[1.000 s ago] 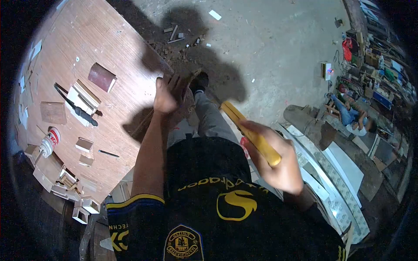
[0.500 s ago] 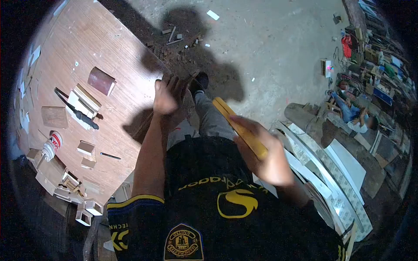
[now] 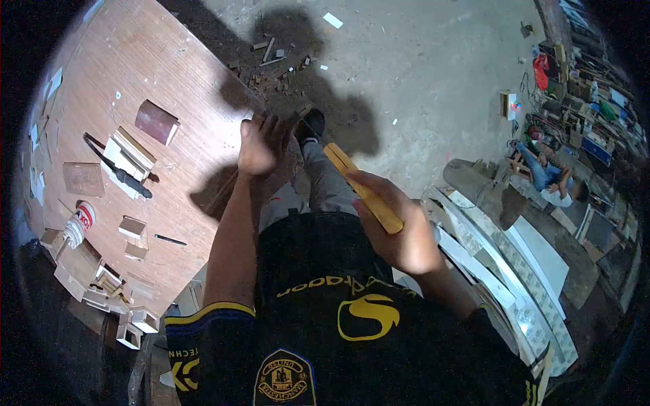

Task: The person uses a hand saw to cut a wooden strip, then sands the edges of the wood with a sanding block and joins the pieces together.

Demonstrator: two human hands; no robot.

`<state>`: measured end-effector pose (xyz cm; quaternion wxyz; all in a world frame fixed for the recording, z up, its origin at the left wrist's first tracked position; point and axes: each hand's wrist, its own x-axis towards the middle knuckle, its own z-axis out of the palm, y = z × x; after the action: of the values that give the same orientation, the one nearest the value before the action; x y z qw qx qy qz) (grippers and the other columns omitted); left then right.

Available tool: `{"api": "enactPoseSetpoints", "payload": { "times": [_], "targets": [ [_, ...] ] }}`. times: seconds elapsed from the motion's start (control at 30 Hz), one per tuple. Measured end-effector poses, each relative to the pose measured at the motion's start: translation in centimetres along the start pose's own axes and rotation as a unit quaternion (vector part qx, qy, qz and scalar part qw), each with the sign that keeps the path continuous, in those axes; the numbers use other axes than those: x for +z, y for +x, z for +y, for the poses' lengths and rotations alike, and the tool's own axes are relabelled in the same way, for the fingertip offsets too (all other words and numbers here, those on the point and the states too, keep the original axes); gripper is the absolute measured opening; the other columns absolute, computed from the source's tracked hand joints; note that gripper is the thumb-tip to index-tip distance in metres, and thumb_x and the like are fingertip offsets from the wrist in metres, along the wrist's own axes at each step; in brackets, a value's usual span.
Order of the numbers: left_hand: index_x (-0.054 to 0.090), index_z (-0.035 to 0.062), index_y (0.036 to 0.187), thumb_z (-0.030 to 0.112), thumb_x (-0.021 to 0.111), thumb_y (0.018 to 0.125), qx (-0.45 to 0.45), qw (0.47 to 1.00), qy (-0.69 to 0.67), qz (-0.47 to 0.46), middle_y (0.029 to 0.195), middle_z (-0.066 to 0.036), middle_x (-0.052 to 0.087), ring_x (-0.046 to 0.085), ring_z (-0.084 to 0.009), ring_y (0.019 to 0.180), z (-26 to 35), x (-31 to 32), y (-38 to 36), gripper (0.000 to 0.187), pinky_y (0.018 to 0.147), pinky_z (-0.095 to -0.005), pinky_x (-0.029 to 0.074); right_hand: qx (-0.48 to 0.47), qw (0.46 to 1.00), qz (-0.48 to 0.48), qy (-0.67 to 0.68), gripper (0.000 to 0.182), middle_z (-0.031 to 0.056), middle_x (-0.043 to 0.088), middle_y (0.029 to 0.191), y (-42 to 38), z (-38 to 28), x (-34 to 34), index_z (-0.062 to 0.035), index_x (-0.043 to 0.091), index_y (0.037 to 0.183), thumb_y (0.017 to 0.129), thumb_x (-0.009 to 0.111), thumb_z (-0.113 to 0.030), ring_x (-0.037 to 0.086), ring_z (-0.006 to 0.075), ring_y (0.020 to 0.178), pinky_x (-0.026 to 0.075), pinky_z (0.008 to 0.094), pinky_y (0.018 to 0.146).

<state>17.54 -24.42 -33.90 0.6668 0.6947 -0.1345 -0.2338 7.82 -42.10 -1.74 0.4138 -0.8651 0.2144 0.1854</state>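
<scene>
My left hand point(image 3: 261, 145) is at the edge of the wooden table point(image 3: 196, 88), fingers bent and in shadow. They seem to be closed on something dark I cannot make out; a thin strip point(image 3: 296, 122) shows just beyond the fingertips. To the right, in front of my body, my right hand point(image 3: 399, 227) is wrapped around a long yellow tool point(image 3: 372, 199). A dark slot runs along its far end, which points up and left towards my leg. The tool's working side is hidden. The two hands are apart.
On the table are a brown curved block point(image 3: 157, 122), light wood pieces point(image 3: 132, 152), a black-handled tool point(image 3: 125, 179), a pen point(image 3: 170, 239) and a white-and-red container point(image 3: 80, 223). Offcuts point(image 3: 271, 54) litter the floor. Long boards point(image 3: 504, 260) lie right; a person point(image 3: 555, 183) sits beyond.
My right hand has moved up and left with the yellow tool, bringing it closer to my left hand. The left hand has stayed almost still.
</scene>
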Motion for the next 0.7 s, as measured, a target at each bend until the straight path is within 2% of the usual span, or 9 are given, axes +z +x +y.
{"api": "enactPoseSetpoints", "payload": {
  "times": [0.07, 0.1, 0.2, 0.27, 0.33, 0.37, 0.5, 0.57, 0.7],
  "targets": [
    [0.060, 0.0154, 0.127, 0.022, 0.059, 0.087, 0.100, 0.882, 0.445, -0.120, 0.125, -0.010, 0.060, 0.050, -0.0309, 0.112, 2.9, -1.1, 0.7, 0.040, 0.090, -0.0464, 0.035, 0.068, 0.994, -0.024, 0.081, 0.035, 0.0155, 0.065, 0.119, 0.1, -2.5, -1.5, -0.0032, 0.056, 0.124, 0.089, 0.063, -0.002, 0.066, 0.0270, 0.106, 0.052, 0.0341, 0.088],
    [0.060, 0.0154, 0.127, 0.022, 0.059, 0.087, 0.098, 0.882, 0.445, -0.119, 0.125, -0.010, 0.060, 0.050, -0.0309, 0.112, 2.6, -1.1, 0.7, 0.040, 0.090, -0.0464, 0.035, -0.023, 0.999, -0.006, 0.046, 0.036, 0.0157, 0.065, 0.119, -0.6, -2.2, -2.4, -0.0030, 0.056, 0.124, 0.089, 0.063, -0.003, 0.066, 0.0267, 0.106, 0.053, 0.0349, 0.088],
    [0.061, 0.0147, 0.125, 0.023, 0.062, 0.085, 0.047, 0.947, 0.299, -0.111, 0.115, -0.009, 0.062, 0.051, -0.0305, 0.108, 1.4, -0.9, 0.1, 0.040, 0.084, -0.0453, 0.037, -0.020, 0.999, -0.009, 0.029, 0.036, 0.0156, 0.064, 0.120, -0.6, -1.2, -1.7, -0.0028, 0.055, 0.124, 0.089, 0.063, -0.002, 0.066, 0.0265, 0.107, 0.053, 0.0354, 0.087],
    [0.062, 0.0155, 0.122, 0.022, 0.062, 0.083, 0.177, 0.834, 0.512, -0.101, 0.107, -0.007, 0.062, 0.051, -0.0303, 0.106, 0.9, -1.6, 0.5, 0.039, 0.081, -0.0448, 0.037, 0.009, 0.999, 0.005, 0.031, 0.036, 0.0156, 0.064, 0.122, 0.0, -0.9, -0.1, -0.0030, 0.055, 0.125, 0.089, 0.062, -0.002, 0.066, 0.0271, 0.107, 0.054, 0.0358, 0.088],
    [0.062, 0.0162, 0.121, 0.021, 0.061, 0.083, 0.134, 0.891, 0.424, -0.085, 0.110, -0.007, 0.061, 0.050, -0.0308, 0.107, 2.0, -0.9, 0.7, 0.038, 0.082, -0.0446, 0.036, 0.085, 0.995, -0.039, 0.037, 0.037, 0.0156, 0.063, 0.121, 0.5, -2.4, -0.9, -0.0037, 0.054, 0.125, 0.089, 0.062, -0.002, 0.066, 0.0271, 0.108, 0.053, 0.0356, 0.088],
    [0.063, 0.0168, 0.120, 0.019, 0.060, 0.083, 0.081, 0.939, 0.328, -0.070, 0.113, -0.007, 0.061, 0.049, -0.0312, 0.109, 2.5, -0.6, 0.6, 0.037, 0.082, -0.0444, 0.036, 0.008, 0.999, 0.000, 0.037, 0.037, 0.0161, 0.064, 0.121, -0.6, -1.8, -1.3, -0.0052, 0.054, 0.126, 0.090, 0.062, -0.003, 0.065, 0.0264, 0.108, 0.053, 0.0353, 0.088],
    [0.064, 0.0149, 0.118, 0.018, 0.059, 0.084, 0.100, 0.928, 0.353, -0.068, 0.114, -0.007, 0.061, 0.048, -0.0316, 0.112, 4.0, -1.0, 0.6, 0.034, 0.084, -0.0449, 0.035, 0.033, 0.998, 0.006, 0.061, 0.037, 0.0153, 0.064, 0.120, -0.1, -0.1, 0.6, -0.0057, 0.055, 0.126, 0.090, 0.062, -0.003, 0.065, 0.0258, 0.109, 0.052, 0.0340, 0.089],
    [0.059, 0.0099, 0.124, 0.014, 0.066, 0.080, 0.127, 0.841, 0.505, -0.149, 0.118, -0.007, 0.063, 0.052, -0.0284, 0.109, 5.4, -1.1, 1.4, 0.045, 0.083, -0.0401, 0.042, 0.048, 0.997, -0.004, 0.057, 0.037, 0.0153, 0.065, 0.118, 0.2, -0.9, -0.3, -0.0053, 0.056, 0.126, 0.089, 0.062, -0.002, 0.065, 0.0256, 0.108, 0.052, 0.0337, 0.089],
    [0.064, 0.0157, 0.120, 0.020, 0.059, 0.085, 0.142, 0.862, 0.477, -0.100, 0.114, -0.006, 0.060, 0.048, -0.0309, 0.110, 4.2, -1.0, 0.4, 0.036, 0.087, -0.0458, 0.035, 0.006, 0.998, -0.022, 0.057, 0.036, 0.0166, 0.063, 0.122, -1.2, -1.9, -2.5, -0.0039, 0.056, 0.125, 0.089, 0.062, 0.000, 0.064, 0.0267, 0.111, 0.051, 0.0358, 0.092]
  ]
}}
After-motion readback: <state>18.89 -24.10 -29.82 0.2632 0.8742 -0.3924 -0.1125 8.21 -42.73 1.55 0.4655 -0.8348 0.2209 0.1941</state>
